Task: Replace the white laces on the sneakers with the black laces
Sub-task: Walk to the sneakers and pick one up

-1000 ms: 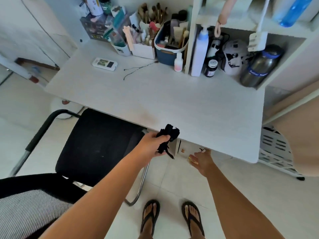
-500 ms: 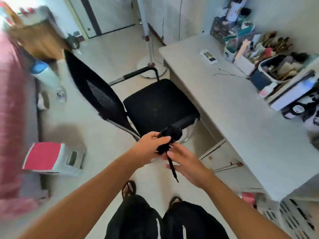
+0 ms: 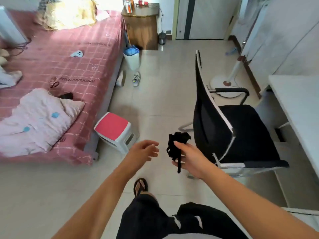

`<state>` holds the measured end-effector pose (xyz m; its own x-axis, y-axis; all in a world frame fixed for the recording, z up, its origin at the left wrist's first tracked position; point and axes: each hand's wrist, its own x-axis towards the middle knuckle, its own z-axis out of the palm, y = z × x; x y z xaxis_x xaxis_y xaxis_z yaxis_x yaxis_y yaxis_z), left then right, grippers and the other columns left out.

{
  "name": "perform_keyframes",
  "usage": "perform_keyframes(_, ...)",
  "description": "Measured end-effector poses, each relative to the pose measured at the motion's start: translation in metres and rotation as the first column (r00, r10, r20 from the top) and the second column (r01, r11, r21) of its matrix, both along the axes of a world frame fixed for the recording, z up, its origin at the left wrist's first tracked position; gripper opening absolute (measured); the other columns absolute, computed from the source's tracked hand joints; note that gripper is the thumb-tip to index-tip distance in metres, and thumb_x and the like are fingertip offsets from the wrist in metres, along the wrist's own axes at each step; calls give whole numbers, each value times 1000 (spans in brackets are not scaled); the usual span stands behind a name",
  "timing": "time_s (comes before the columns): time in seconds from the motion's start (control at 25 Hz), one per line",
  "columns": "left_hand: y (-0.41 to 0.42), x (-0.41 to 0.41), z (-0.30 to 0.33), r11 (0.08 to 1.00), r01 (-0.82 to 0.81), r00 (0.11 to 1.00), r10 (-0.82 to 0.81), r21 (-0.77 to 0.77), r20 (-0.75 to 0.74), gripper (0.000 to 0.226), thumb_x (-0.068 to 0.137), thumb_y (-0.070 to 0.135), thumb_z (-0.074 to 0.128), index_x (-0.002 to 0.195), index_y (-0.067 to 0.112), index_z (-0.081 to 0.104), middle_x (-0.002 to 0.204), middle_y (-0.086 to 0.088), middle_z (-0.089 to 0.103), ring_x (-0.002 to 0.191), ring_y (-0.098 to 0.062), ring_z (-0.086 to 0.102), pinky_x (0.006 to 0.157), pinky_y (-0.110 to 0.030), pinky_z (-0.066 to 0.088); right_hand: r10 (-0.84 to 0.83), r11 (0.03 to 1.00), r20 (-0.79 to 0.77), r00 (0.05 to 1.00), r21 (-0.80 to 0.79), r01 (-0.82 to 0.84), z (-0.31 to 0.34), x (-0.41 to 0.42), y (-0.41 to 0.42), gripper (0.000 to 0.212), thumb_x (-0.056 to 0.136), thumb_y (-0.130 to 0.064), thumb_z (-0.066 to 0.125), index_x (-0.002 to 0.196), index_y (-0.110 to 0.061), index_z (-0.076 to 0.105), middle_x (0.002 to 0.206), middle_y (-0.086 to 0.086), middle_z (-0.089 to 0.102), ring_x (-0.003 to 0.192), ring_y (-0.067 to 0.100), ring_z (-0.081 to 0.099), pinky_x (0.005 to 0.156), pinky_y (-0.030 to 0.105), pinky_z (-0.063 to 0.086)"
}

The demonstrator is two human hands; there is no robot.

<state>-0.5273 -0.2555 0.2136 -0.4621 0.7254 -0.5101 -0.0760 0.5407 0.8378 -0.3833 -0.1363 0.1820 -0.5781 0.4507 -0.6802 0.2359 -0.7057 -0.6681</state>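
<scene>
Black laces in right-hand grip

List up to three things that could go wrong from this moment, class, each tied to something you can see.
1. The right hand holds the black laces as a loose bundle with one end dangling; they could slip or tangle.
2. The stool and chair flank the path to the sneakers by the bed; a trip is possible.
3. The left hand is free, so nothing steadies the bundle.
</scene>
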Motion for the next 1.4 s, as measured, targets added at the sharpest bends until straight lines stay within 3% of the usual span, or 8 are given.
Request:
perform_keyframes(0.08,-10,-71,-5,986,-161,986,163,-45,25,20,96,11,45,100,11,65,91,-6,67,74,-13,63,70,-25,46,-12,998,87,996,63,7,-6,-57,15,18,91,-22,60,108,-15,61,101,9,66,90,22,62,75,33,51)
perform_keyframes(0.16,-12,-127,-8,970,-224,975,223,-89,-24,20,97,10,46,106,4,62,92,-10,64,75,-16,60,65,-24,43,-54,996,165,985,82,41,-13,-104,31,17,92,-21,59,107,-13,59,100,8,65,90,22,60,68,31,48)
perform_keyframes(0.28,1,-188,-15,968,-221,975,216,-122,-51,21,96,10,46,109,2,61,96,-11,65,80,-20,61,68,-26,46,-97,995,184,978,50,89,-22,-159,55,14,91,-20,61,102,-13,59,98,9,64,87,22,59,65,31,49)
perform_keyframes(0.44,37,-239,-30,961,-161,977,188,-227,104,23,97,15,45,110,7,62,102,-10,68,92,-22,66,84,-35,52,-132,991,203,970,63,121,-25,-214,102,18,89,-21,63,105,-13,58,97,7,65,86,20,61,67,31,50)
perform_keyframes(0.72,185,-344,-47,963,-192,980,198,-190,14,20,97,12,47,108,3,61,98,-14,66,84,-22,63,73,-29,50,-111,987,241,964,142,79,-40,-316,268,21,91,-23,60,108,-10,58,92,8,66,78,19,61,65,30,51)
perform_keyframes(0.96,363,-457,-25,992,-68,995,60,-102,-77,21,98,10,46,109,0,60,89,-7,62,70,-11,59,60,-14,44,14,980,303,953,187,-74,-43,-402,424,23,91,-22,60,109,-7,58,96,13,67,79,21,62,64,28,51)
perform_keyframes(1.24,497,-574,-60,985,109,978,-131,-133,-165,16,96,28,49,105,21,61,99,5,66,91,-10,63,77,-22,45,-7,991,366,931,130,-44,-61,-496,555,14,93,-20,57,101,-8,58,99,12,64,85,22,61,66,30,50)
perform_keyframes(1.4,570,-657,-101,959,171,947,-224,-227,-231,17,96,30,47,105,25,60,90,14,59,88,-5,57,74,-17,40,-58,994,431,900,113,10,-87,-559,630,12,93,-20,57,97,-8,59,94,12,66,81,20,61,68,31,50)
